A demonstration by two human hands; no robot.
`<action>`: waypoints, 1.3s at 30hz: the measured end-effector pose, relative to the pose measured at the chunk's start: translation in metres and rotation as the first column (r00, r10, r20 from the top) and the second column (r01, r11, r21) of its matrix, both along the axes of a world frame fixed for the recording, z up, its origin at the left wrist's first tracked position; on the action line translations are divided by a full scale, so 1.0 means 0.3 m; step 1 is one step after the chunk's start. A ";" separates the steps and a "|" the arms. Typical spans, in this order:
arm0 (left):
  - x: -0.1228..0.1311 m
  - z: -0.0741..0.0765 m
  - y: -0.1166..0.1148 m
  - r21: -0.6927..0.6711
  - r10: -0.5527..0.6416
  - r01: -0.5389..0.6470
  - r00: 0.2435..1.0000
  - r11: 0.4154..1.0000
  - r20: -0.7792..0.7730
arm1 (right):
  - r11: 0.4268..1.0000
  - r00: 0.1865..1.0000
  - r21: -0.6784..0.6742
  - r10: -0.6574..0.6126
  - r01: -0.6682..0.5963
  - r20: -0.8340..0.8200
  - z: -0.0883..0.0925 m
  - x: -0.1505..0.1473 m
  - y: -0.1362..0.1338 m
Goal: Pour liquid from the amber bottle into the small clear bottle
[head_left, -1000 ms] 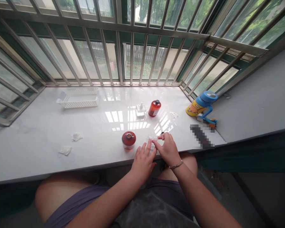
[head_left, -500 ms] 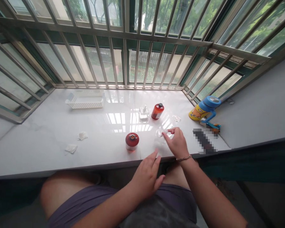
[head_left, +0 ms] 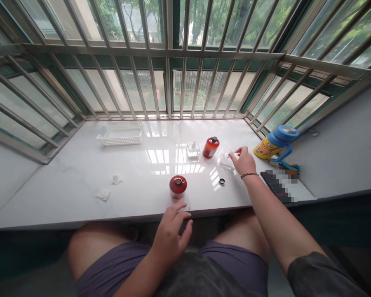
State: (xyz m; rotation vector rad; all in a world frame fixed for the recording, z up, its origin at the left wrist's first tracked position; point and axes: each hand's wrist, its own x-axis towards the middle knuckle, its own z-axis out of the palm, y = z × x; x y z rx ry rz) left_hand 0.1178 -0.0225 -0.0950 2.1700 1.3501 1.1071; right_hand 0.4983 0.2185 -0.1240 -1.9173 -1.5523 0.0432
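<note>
Right hand (head_left: 243, 161) has moved forward and away across the worktop (head_left: 136, 198), carrying the clear container (head_left: 226, 159); left hand (head_left: 170, 239) has drawn back to the near edge. A small dark cap (head_left: 221, 181) now shows on the worktop.

Step in hand (judged): the right hand is handling the clear container with the cap off it, though the pictures do not prove that the cap belongs to it.

Right fingers (head_left: 236, 154) are closed in a pinch on the container's near side, holding it at or just above the surface; contact with the worktop cannot be told. Left fingers (head_left: 185, 225) are released, loosely curled, holding nothing, and hover by the worktop's near edge.

Container: transparent, boxy, with bright glints; contents cannot be told. It lies just ahead of the right fingers, with the cap just below them to the left.

Next move (judged): the cap is close by, so it calls for a free hand and a steady hold on the container.

Ahead and left of the right fingers stand an amber bottle (head_left: 210, 147) and a clear pump bottle (head_left: 193, 150). A red jar (head_left: 178, 185) stands just ahead of the left fingers. To the right are a blue-and-yellow cup (head_left: 275, 142) and a blurred phone (head_left: 278, 185).
</note>
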 end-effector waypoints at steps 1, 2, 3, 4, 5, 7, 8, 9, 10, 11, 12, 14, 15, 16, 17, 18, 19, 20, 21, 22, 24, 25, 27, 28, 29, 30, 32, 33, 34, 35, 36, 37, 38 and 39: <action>-0.008 0.010 0.009 0.034 0.015 -0.015 1.000 0.999 0.006 | 1.000 1.000 -0.003 0.008 -0.008 0.002 -0.003 -0.004 -0.025; -0.017 0.021 0.020 0.068 0.035 -0.036 0.999 0.997 0.011 | 1.000 1.000 -0.008 0.025 -0.025 0.004 -0.008 -0.012 -0.057; -0.027 0.029 0.035 0.099 0.064 -0.065 0.998 0.993 0.015 | 0.998 0.998 -0.021 0.055 -0.055 0.004 -0.014 -0.022 -0.095; -0.036 0.036 0.054 0.122 0.097 -0.098 0.995 0.988 0.017 | 0.994 0.995 -0.042 0.098 -0.098 0.003 -0.022 -0.036 -0.137; -0.046 0.039 0.077 0.135 0.132 -0.133 0.991 0.982 0.016 | 0.986 0.988 -0.070 0.154 -0.153 0.002 -0.032 -0.051 -0.180; -0.061 0.035 0.131 0.125 0.190 -0.189 0.982 0.974 0.001 | 0.957 0.964 -0.123 0.265 -0.263 -0.003 -0.057 -0.083 -0.261; -0.067 0.029 0.163 0.104 0.205 -0.203 0.979 0.974 -0.010 | 0.942 0.952 -0.144 0.305 -0.302 -0.004 -0.071 -0.098 -0.295; -0.071 0.020 0.195 0.078 0.207 -0.205 0.978 0.976 -0.021 | 0.932 0.944 -0.159 0.330 -0.327 -0.006 -0.085 -0.111 -0.323; -0.073 0.011 0.228 0.050 0.201 -0.199 0.979 0.979 -0.030 | 0.926 0.941 -0.171 0.339 -0.335 -0.007 -0.098 -0.122 -0.345; -0.073 0.002 0.260 0.019 0.192 -0.191 0.981 0.981 -0.035 | 0.927 0.942 -0.180 0.334 -0.330 -0.008 -0.110 -0.130 -0.361; -0.072 -0.005 0.290 -0.015 0.180 -0.181 0.983 0.983 -0.038 | 0.930 0.947 -0.187 0.320 -0.316 -0.009 -0.120 -0.135 -0.371; -0.068 -0.013 0.341 -0.096 0.165 -0.168 0.986 0.981 -0.033 | 0.943 0.961 -0.192 0.276 -0.273 -0.011 -0.135 -0.142 -0.379; -0.065 -0.013 0.360 -0.142 0.158 -0.160 0.987 0.977 -0.024 | 0.949 0.967 -0.190 0.254 -0.252 -0.015 -0.139 -0.145 -0.378; -0.062 -0.011 0.375 -0.189 0.147 -0.146 0.989 0.971 -0.009 | 0.954 0.972 -0.188 0.235 -0.234 -0.020 -0.141 -0.148 -0.376; -0.058 -0.008 0.385 -0.233 0.130 -0.124 0.991 0.964 0.011 | 0.958 0.975 -0.184 0.220 -0.221 -0.027 -0.141 -0.152 -0.373; -0.054 -0.006 0.391 -0.271 0.110 -0.096 0.993 0.958 0.037 | 0.961 0.977 -0.180 0.209 -0.212 -0.036 -0.138 -0.158 -0.371; -0.050 -0.004 0.393 -0.302 0.094 -0.071 0.994 0.951 0.063 | 0.963 0.979 -0.174 0.200 -0.205 -0.046 -0.132 -0.166 -0.371; -0.045 -0.003 0.393 -0.327 0.086 -0.052 0.992 0.943 0.090 | 0.965 0.979 -0.168 0.197 -0.204 -0.057 -0.122 -0.179 -0.372; -0.039 -0.004 0.390 -0.347 0.089 -0.044 0.989 0.937 0.115 | 0.965 0.977 -0.160 0.201 -0.210 -0.070 -0.109 -0.196 -0.377; -0.033 -0.006 0.386 -0.362 0.100 -0.044 0.985 0.931 0.139 | 0.962 0.973 -0.153 0.214 -0.225 -0.084 -0.090 -0.219 -0.385; -0.020 -0.012 0.378 -0.378 0.129 -0.053 0.976 0.924 0.178 | 0.947 0.955 -0.141 0.273 -0.288 -0.117 -0.039 -0.278 -0.411; -0.014 -0.016 0.374 -0.379 0.134 -0.053 0.972 0.924 0.192 | 0.932 0.938 -0.133 0.320 -0.337 -0.135 -0.006 -0.314 -0.427; -0.002 -0.023 0.369 -0.369 0.127 -0.044 0.971 0.928 0.205 | 0.881 0.880 -0.098 0.444 -0.464 -0.169 0.071 -0.391 -0.458; 0.003 -0.026 0.368 -0.360 0.120 -0.040 0.972 0.932 0.203 | 0.851 0.848 -0.071 0.506 -0.521 -0.158 0.112 -0.429 -0.470; 0.007 -0.030 0.368 -0.348 0.114 -0.040 0.974 0.936 0.195 | 0.821 0.820 -0.056 0.558 -0.568 -0.126 0.152 -0.465 -0.479; 0.011 -0.033 0.367 -0.336 0.111 -0.044 0.977 0.941 0.184 | 0.797 0.797 -0.048 0.598 -0.603 -0.082 0.189 -0.498 -0.482; 0.015 -0.041 0.368 -0.314 0.112 -0.057 0.981 0.948 0.161 | 0.770 0.770 -0.069 0.637 -0.634 0.034 0.252 -0.553 -0.476; 0.016 -0.045 0.368 -0.307 0.113 -0.061 0.982 0.950 0.152 | 0.762 0.756 -0.092 0.647 -0.640 0.098 0.276 -0.576 -0.468; 0.017 -0.050 0.369 -0.304 0.114 -0.064 0.982 0.951 0.148 | 0.756 0.739 -0.119 0.655 -0.644 0.159 0.295 -0.595 -0.457; 0.017 -0.054 0.369 -0.302 0.113 -0.065 0.983 0.951 0.147 | 0.748 0.718 -0.147 0.663 -0.647 0.212 0.310 -0.613 -0.447; 0.018 -0.059 0.370 -0.299 0.114 -0.066 0.982 0.952 0.148 | 0.738 0.696 -0.170 0.674 -0.653 0.249 0.322 -0.628 -0.436; 0.018 -0.063 0.371 -0.295 0.116 -0.069 0.982 0.953 0.147 | 0.727 0.676 -0.186 0.685 -0.662 0.271 0.332 -0.641 -0.427; 0.018 -0.066 0.372 -0.290 0.119 -0.072 0.982 0.954 0.146 | 0.717 0.663 -0.194 0.694 -0.669 0.281 0.340 -0.653 -0.419; 0.018 -0.069 0.373 -0.285 0.122 -0.077 0.982 0.955 0.144 | 0.709 0.653 -0.198 0.702 -0.676 0.285 0.346 -0.663 -0.413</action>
